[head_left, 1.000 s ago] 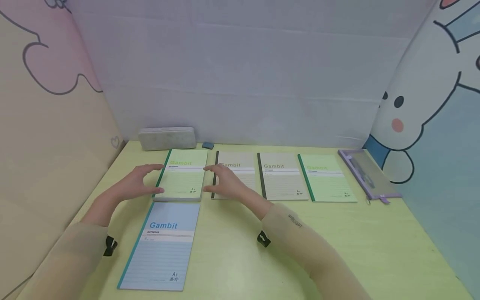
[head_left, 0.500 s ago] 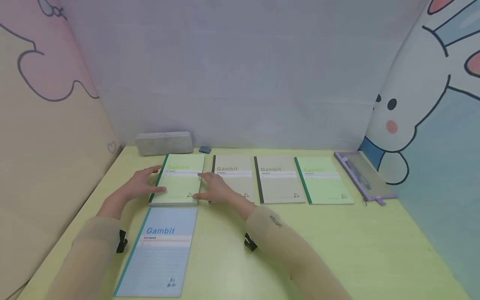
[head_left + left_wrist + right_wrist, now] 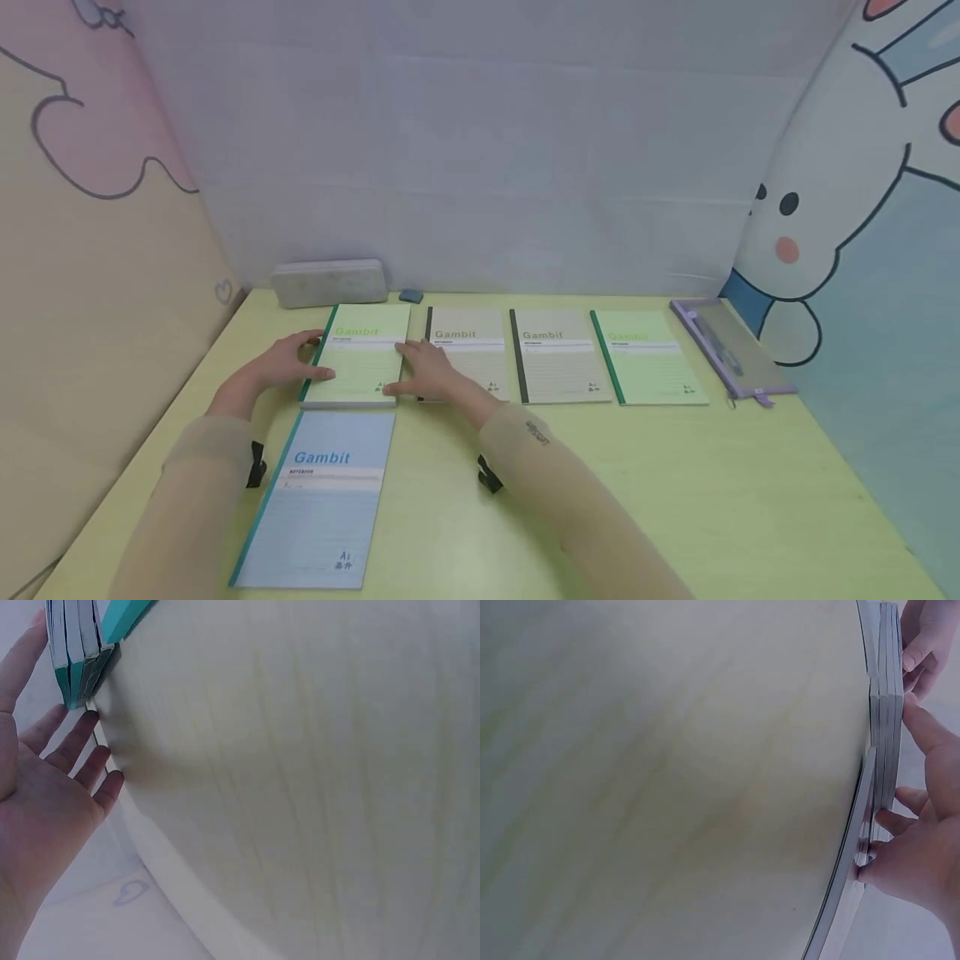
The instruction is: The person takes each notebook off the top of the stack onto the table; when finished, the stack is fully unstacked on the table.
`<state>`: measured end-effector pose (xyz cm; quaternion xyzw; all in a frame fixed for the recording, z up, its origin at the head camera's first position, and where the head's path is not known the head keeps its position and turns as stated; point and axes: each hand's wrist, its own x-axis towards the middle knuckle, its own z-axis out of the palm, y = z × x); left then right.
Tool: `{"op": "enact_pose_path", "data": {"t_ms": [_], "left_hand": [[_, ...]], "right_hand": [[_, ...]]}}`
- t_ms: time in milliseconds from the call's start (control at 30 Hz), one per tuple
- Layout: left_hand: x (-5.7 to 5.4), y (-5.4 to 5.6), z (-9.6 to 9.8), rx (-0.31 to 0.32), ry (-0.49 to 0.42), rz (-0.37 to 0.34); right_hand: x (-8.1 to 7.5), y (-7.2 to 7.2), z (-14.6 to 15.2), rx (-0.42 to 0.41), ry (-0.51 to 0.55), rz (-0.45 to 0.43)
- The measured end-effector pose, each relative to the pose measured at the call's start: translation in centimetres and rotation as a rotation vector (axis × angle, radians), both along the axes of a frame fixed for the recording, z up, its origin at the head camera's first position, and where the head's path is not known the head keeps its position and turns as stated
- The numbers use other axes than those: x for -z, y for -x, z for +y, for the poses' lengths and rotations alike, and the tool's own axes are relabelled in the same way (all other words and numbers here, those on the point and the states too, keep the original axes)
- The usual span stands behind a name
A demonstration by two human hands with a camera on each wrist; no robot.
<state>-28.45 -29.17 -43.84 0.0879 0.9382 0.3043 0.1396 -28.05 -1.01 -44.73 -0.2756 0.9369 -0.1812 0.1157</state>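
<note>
A stack of several notebooks [image 3: 358, 360] with a light green cover on top and a dark green spine lies at the back left. My left hand [image 3: 279, 365] is at its spine side, thumb over the cover, fingers extended along the left side. In the left wrist view the stack's spine ends [image 3: 75, 667] show beyond the spread fingers. My right hand [image 3: 429, 372] is at the stack's right edge, its thumb at the lower right corner; the right wrist view shows fingertips touching the layered edges [image 3: 886, 712]. A blue notebook [image 3: 318, 508] lies just in front of the stack.
Two grey notebooks [image 3: 480, 367] [image 3: 561, 362] and a green notebook [image 3: 648, 362] lie in a row to the right, the nearest partly behind my right hand. A purple-edged pouch [image 3: 731, 350], a grey case [image 3: 330, 283] and a blue eraser-like block [image 3: 411, 296] sit farther back.
Both hands have closed in on the stack from its sides, the right moving left to touch its edge. The view has shifted slightly; the notebooks look otherwise unmoved.
</note>
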Motion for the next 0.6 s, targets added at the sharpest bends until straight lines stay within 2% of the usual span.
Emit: {"op": "enact_pose_path", "data": {"t_ms": [267, 600], "left_hand": [[-0.24, 0.49, 0.6, -0.033, -0.03, -0.068], [-0.24, 0.62, 0.73, -0.061, -0.044, -0.088]], "right_hand": [[-0.3, -0.08, -0.08, 0.029, 0.021, -0.038], [-0.16, -0.06, -0.08, 0.035, 0.032, -0.026]]}}
